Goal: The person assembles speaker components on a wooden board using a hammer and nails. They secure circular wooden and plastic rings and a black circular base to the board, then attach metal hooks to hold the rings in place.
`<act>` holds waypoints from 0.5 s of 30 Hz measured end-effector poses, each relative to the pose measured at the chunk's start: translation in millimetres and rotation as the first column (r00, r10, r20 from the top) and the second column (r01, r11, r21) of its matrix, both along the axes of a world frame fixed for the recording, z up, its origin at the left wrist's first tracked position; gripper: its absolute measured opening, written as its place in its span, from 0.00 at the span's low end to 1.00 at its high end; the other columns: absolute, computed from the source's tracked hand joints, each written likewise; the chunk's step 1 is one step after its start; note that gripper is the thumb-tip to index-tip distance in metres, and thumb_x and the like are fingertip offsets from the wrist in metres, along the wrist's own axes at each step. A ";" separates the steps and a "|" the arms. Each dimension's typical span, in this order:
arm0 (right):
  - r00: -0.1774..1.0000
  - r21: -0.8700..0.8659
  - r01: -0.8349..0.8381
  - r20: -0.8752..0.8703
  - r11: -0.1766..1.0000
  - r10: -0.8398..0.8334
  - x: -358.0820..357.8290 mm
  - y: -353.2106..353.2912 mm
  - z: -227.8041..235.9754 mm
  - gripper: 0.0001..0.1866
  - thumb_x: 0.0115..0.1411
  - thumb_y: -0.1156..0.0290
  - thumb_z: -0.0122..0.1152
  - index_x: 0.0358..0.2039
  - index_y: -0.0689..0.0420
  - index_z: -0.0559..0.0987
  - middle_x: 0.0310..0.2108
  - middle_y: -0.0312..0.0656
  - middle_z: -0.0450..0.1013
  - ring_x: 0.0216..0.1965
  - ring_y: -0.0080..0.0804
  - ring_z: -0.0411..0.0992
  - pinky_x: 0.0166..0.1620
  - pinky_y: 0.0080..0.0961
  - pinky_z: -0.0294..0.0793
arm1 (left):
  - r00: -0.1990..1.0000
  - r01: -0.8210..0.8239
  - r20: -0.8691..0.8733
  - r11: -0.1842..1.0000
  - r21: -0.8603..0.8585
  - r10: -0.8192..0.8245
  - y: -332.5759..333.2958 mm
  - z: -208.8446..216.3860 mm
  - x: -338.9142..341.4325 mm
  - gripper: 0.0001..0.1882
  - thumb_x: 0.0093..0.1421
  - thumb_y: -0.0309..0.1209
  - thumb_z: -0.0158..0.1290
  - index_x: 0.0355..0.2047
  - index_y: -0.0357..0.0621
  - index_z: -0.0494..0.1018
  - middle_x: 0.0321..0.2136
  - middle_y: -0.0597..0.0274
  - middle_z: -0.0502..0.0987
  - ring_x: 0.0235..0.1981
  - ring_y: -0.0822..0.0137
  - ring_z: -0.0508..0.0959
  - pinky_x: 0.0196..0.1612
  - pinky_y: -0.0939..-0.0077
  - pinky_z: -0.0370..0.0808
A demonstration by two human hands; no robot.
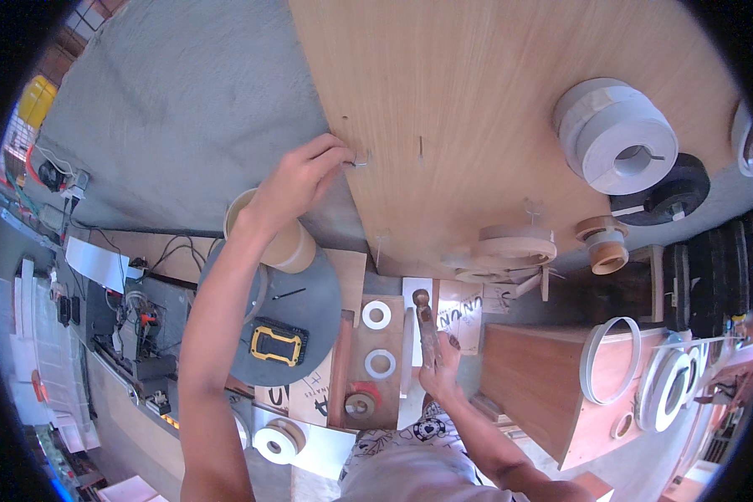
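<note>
My left hand (305,171) is raised at the left edge of an upright wooden panel (452,75). Its fingers pinch a thin metal nail (359,162) against the wood. Another nail (421,147) sticks out of the panel to the right of it. Lower down, my right hand (442,364) is wrapped round a hammer (426,326), its head upward and apart from the panel. Just below my left wrist, a wide roll of tan tape (297,248) stands on a round grey surface (322,335).
White edging rolls (615,138) hang on the panel at the right, near a brown ring (514,245). A yellow-and-black case (278,344) and a pen (289,294) lie on the round surface. A wooden cabinet (531,376) stands at the lower right; machinery (138,330) is at the left.
</note>
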State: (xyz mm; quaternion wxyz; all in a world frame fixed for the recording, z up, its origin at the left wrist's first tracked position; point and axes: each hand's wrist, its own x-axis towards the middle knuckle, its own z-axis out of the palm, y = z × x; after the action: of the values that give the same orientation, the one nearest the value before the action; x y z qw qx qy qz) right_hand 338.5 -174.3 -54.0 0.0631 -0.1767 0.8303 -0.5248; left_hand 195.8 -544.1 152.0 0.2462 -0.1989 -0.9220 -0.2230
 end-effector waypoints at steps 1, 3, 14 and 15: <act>1.000 -0.001 0.009 0.007 1.000 -0.009 4.8 5.6 4.3 0.11 0.64 0.77 0.62 0.46 0.63 0.77 0.29 0.59 0.78 0.32 0.64 0.80 0.35 0.47 0.77 | 1.000 -0.014 -0.024 1.000 0.002 0.014 0.0 -3.0 0.9 0.14 0.62 0.15 0.59 0.48 0.37 0.79 0.43 0.49 0.81 0.42 0.46 0.84 0.45 0.58 0.82; 0.999 -0.007 0.019 0.039 1.000 -0.019 12.9 16.3 8.7 0.10 0.64 0.76 0.62 0.46 0.63 0.77 0.29 0.60 0.78 0.32 0.65 0.80 0.35 0.47 0.77 | 0.989 -0.082 -0.121 0.995 0.049 0.088 0.5 -13.3 6.1 0.12 0.64 0.17 0.59 0.48 0.36 0.78 0.43 0.49 0.81 0.40 0.49 0.85 0.43 0.61 0.82; 0.997 0.135 -0.006 0.083 0.991 -0.005 46.3 80.9 5.4 0.08 0.65 0.75 0.57 0.43 0.64 0.79 0.27 0.62 0.76 0.31 0.64 0.80 0.33 0.45 0.77 | 0.906 -0.317 0.102 0.498 0.807 0.412 64.9 -89.1 16.2 0.11 0.68 0.24 0.63 0.50 0.37 0.81 0.36 0.54 0.85 0.33 0.68 0.86 0.38 0.71 0.82; 0.995 0.153 -0.004 0.102 0.988 -0.012 49.0 90.0 5.0 0.08 0.65 0.76 0.57 0.43 0.64 0.79 0.27 0.62 0.76 0.31 0.64 0.80 0.33 0.45 0.77 | 0.885 -0.315 0.014 0.576 0.755 0.465 69.8 -83.5 13.1 0.11 0.67 0.24 0.64 0.49 0.37 0.82 0.35 0.54 0.85 0.33 0.66 0.86 0.38 0.70 0.82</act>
State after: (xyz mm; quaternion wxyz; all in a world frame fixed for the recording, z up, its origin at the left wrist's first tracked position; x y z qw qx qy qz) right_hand 387.5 -84.3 -48.9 0.1179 -0.1423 0.8642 -0.4680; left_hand 209.0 -474.2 68.4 0.4329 0.1069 -0.7447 -0.4966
